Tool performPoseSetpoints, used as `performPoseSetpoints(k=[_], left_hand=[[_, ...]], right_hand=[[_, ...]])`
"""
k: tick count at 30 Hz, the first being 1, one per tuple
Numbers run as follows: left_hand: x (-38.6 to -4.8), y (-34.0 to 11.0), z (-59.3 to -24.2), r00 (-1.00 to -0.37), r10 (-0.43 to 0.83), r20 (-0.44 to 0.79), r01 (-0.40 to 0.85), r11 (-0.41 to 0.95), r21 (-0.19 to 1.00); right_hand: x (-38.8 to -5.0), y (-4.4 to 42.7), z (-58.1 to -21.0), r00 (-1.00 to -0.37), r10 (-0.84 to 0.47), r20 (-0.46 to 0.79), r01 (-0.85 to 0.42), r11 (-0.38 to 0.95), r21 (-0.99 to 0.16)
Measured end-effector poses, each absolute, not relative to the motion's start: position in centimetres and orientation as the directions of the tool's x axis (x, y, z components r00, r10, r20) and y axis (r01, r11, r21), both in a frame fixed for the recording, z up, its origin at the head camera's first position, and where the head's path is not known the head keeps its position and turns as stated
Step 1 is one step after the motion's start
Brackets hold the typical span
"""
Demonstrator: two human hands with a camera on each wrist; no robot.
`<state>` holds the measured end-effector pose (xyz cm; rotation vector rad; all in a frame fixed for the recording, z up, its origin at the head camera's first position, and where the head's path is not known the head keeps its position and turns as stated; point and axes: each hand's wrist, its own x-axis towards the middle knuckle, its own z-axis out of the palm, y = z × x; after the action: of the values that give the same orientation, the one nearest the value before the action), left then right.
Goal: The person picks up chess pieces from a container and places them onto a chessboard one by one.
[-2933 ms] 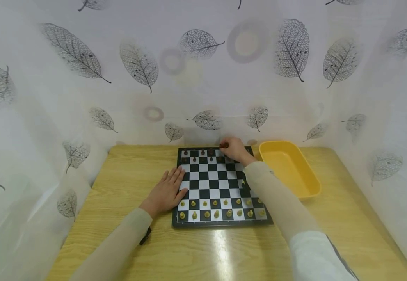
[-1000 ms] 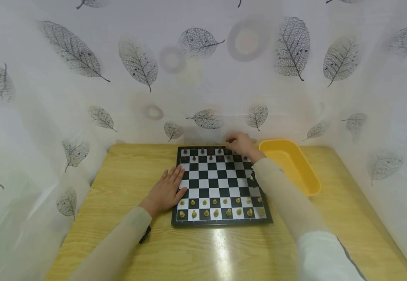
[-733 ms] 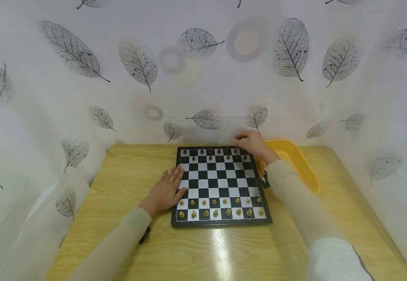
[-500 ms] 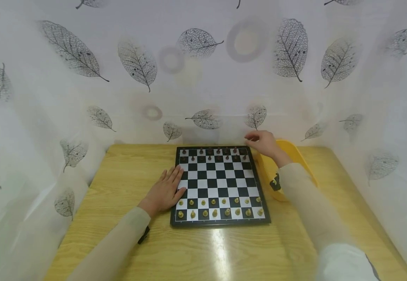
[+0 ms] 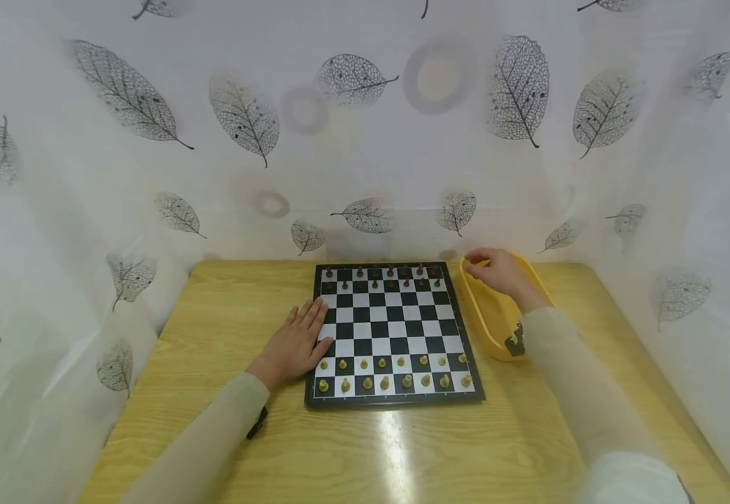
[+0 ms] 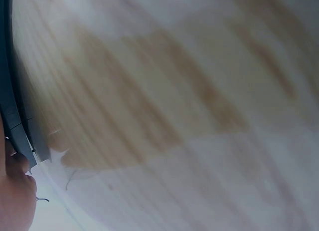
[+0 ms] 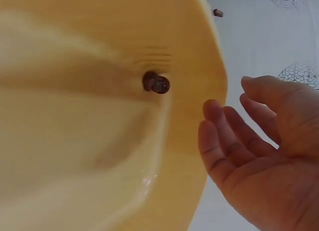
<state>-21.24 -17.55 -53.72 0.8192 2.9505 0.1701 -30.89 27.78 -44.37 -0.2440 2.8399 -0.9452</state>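
Note:
A black-and-white chessboard [image 5: 396, 329] lies on the table. Dark red chess pieces [image 5: 374, 285] stand in its two far rows; one far-row square near the left shows none. Yellow chess pieces [image 5: 385, 383] fill the two near rows. My left hand [image 5: 295, 341] lies flat with fingers spread, touching the board's left edge. Over the far end of a yellow tray [image 5: 492, 304] hovers my right hand [image 5: 498, 271], fingers loosely bent and nothing between them. In the right wrist view, a dark red chess piece [image 7: 156, 83] lies in the tray's corner, apart from the fingertips.
The wooden table [image 5: 245, 294] is bordered at the back and sides by a pale leaf-patterned curtain [image 5: 365, 154]. The tray stands close to the board's right edge. The left wrist view is blurred, with the board's dark edge [image 6: 12, 101] at its left.
My right hand first held a dark red piece above the far row, then left it, moving right past the board's corner to the tray. The left hand has stayed put.

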Motion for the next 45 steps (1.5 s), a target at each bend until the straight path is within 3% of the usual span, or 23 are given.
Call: performPoseSetpoints(k=[6,11,17,24,45], left_hand=[[-21.2,-17.5,-53.7,-0.856,0.515,-0.048,0.507,0.853,0.127],[-21.1,-17.4,-53.5,-0.855,0.516,-0.053,0.507,0.852,0.13],[-21.0,-17.4,-53.3,-0.856,0.514,-0.051,0.504,0.853,0.133],[-21.1,-17.6,-53.4,-0.853,0.519,-0.053,0.508,0.85,0.141],[-21.1,-17.4,-53.4,-0.86,0.508,-0.053,0.497,0.856,0.146]], right_hand=[[-30.6,28.5,-45.0,-0.95,-0.229,-0.213,-0.063,0.806,-0.588],[-30.4,28.9,-45.1,-0.923,-0.286,-0.258,-0.104,0.83,-0.548],[-30.4,28.9,-45.2,-0.848,-0.397,-0.352,-0.189,0.846,-0.499],[-29.9,29.2,-45.0,-0.804,-0.412,-0.429,-0.181,0.857,-0.483],[-30.3,28.6,-48.1,-0.914,-0.351,-0.203,-0.245,0.877,-0.412]])
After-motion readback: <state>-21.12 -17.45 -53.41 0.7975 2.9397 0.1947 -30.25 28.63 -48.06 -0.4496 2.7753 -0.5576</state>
